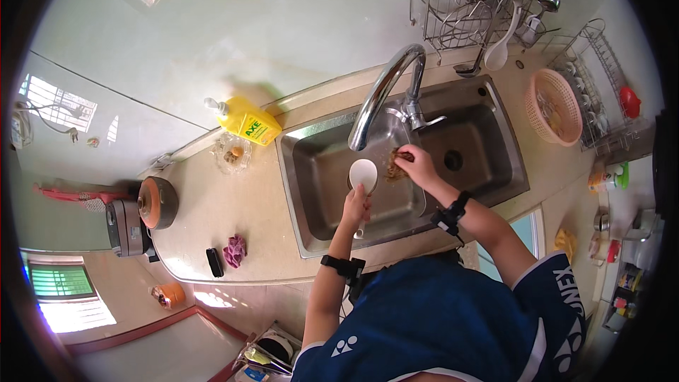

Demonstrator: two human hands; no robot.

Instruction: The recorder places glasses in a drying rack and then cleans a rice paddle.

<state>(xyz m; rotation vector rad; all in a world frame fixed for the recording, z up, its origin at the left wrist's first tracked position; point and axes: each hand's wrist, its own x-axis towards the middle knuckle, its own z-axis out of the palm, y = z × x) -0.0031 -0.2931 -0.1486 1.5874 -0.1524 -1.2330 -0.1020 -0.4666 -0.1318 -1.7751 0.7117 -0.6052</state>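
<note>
Two hands: we see both working over the steel sink [520,170], each with something in its grasp.
Left hand [356,205]: we find its fingers wrapped around the handle of a white spoon [363,172], the thumb lying along it toward the bowl.
White spoon: we see it above the left basin [318,191], its round bowl pointing to the far side and its handle end showing on the near side of the fist.
Right hand [419,166]: we see thumb and fingers pinched together on a rough brown scrubber [397,170], near the divider between the basins.
Brown scrubber: we place it just right of the spoon's bowl, a narrow gap between them.
Faucet [382,92]: we see its chrome spout curve over the left basin, its mouth just beyond the spoon.
Far left counter: we spot a yellow bottle [249,120] with a white pump, and a clear dish [228,145] holding small brownish pieces.
Near left counter: we note a crumpled purple cloth [235,250] beside a small black object [213,262].
Right counter: we see a pink basket [534,117] beside a wire rack [590,113].
</note>
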